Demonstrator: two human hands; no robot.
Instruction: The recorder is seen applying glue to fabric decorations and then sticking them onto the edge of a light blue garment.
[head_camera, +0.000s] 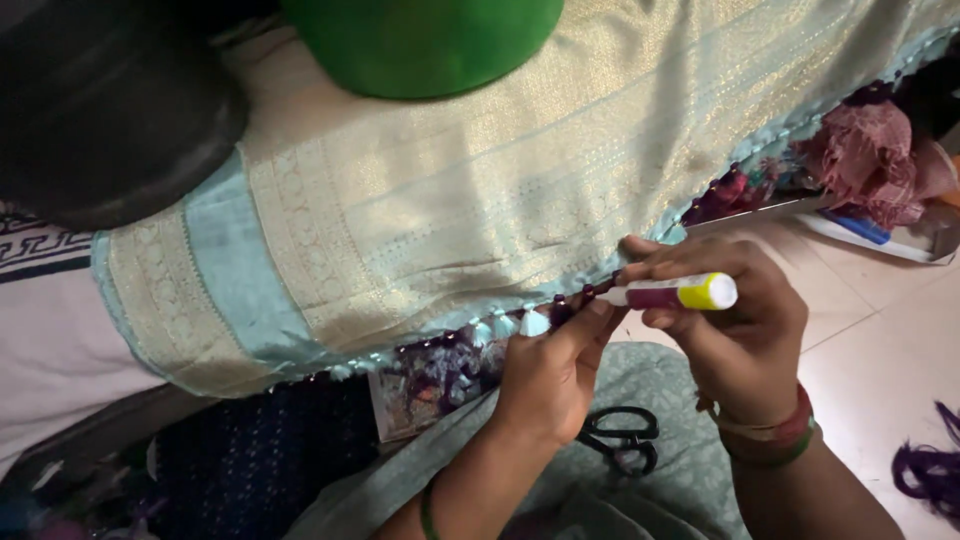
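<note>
A pale blue and gold brocade cloth (480, 190) is stretched across the view, its lower edge trimmed with small blue tassels (505, 325) and dark purple beads. My left hand (548, 375) pinches that edge by a light blue tassel, thumb and fingers closed on it. My right hand (730, 330) holds a short tool with a white, maroon and yellow handle (680, 292), its tip pointed at the beaded edge just beside my left fingers. Red and green bangles ring my right wrist.
Black scissors (622, 438) lie on green fabric in my lap below my hands. A green round container (420, 40) and a dark round object (100, 100) rest on the cloth at the top. Pink fabric scraps (865, 150) sit right; purple threads (930, 470) lie on the tiled floor.
</note>
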